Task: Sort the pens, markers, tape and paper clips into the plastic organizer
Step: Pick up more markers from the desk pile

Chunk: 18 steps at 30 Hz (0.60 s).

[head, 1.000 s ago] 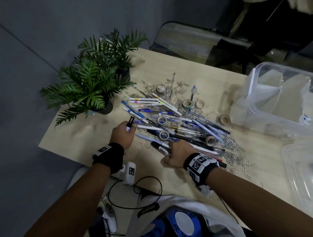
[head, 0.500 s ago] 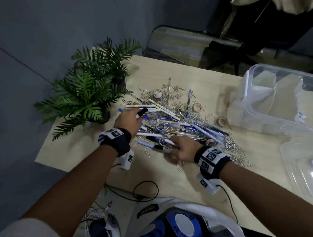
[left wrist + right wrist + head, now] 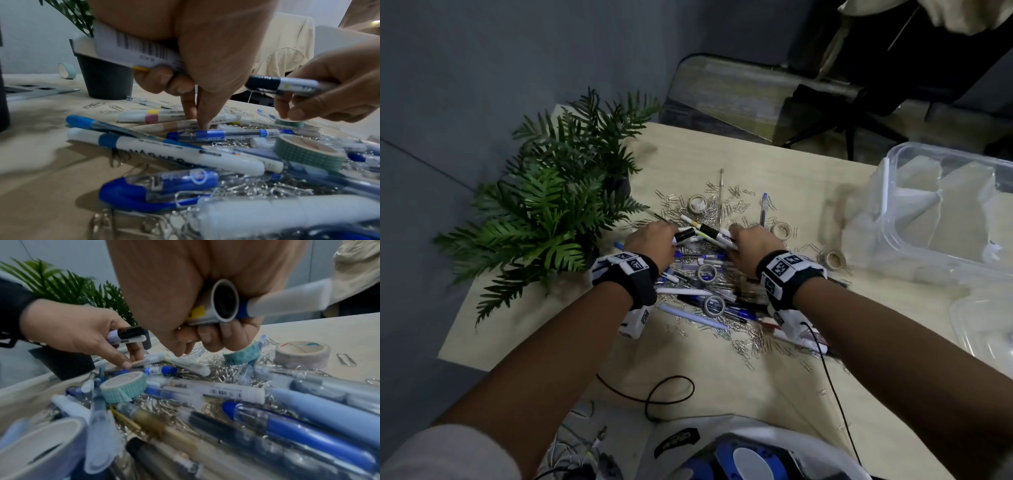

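Note:
A heap of pens and markers [image 3: 698, 291], tape rolls [image 3: 714, 305] and paper clips [image 3: 744, 344] lies mid-table. My left hand [image 3: 654, 240] is at the heap's far left. It holds a white barcoded marker [image 3: 139, 50] in its curled fingers, and its thumb and forefinger [image 3: 202, 125] touch the pens below. My right hand [image 3: 748, 246] is beside it, gripping a grey marker [image 3: 223, 301] and a blue-banded white one [image 3: 287, 303]. Its fingertips [image 3: 180, 352] reach a white marker in the heap. The clear plastic organizer [image 3: 887, 192] stands at the right.
A potted fern [image 3: 558, 212] stands close to my left hand at the table's left. The organizer's clear lid [image 3: 986, 329] lies at the right edge. A black cable [image 3: 671, 394] loops over the near edge. A chair [image 3: 756, 96] stands behind the table.
Both hands have moved from the heap's near side to its far side. The right hand has picked up markers; the left still holds its black-capped marker.

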### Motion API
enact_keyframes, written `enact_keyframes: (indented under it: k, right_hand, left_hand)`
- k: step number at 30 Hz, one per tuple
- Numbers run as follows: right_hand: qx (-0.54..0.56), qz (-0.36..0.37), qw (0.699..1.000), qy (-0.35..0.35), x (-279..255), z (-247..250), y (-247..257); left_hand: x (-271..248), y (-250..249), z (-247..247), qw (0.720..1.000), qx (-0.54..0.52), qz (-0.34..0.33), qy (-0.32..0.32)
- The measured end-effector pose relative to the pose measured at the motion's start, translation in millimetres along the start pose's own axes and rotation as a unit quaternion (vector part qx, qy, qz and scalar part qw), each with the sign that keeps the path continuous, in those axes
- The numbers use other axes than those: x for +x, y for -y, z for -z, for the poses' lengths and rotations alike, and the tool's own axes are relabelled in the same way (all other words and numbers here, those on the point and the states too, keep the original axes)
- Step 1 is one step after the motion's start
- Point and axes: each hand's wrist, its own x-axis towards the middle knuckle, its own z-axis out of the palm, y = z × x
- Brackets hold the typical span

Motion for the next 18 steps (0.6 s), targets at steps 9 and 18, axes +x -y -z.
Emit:
enact_keyframes:
  k: [9,18]
  right_hand:
    - [-0.038,-0.023,0.999,0.031,8.0,-2.1,0.2]
    - [0.05,0.004,0.999,-0.003,-22.6,7.8,-16.7]
  left_hand:
    - [-2.1,3.2,-1.1,1.0,0.023,0.002,0.007]
    - [-15.2,-4.6,29.6,0.984,-0.118,0.122,-0.059]
